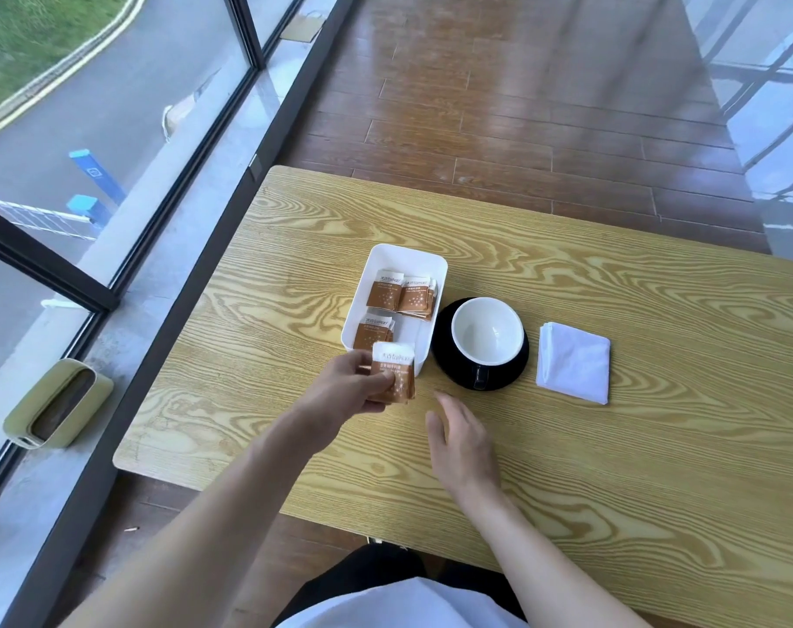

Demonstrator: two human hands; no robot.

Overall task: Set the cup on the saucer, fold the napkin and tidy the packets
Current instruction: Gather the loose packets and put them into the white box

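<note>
one packet (394, 373) pinched in left hand (356, 385), three in tray (401, 260); right hand (462, 439) open, empty.

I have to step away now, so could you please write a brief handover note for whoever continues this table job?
Left hand: pinching a packet just at the near end of the white tray.
Right hand: open, empty, over the table.
Done: cup sits on the black saucer; napkin lies folded to its right; other packets are in the tray.
Left: put the held packet in the tray.
</note>
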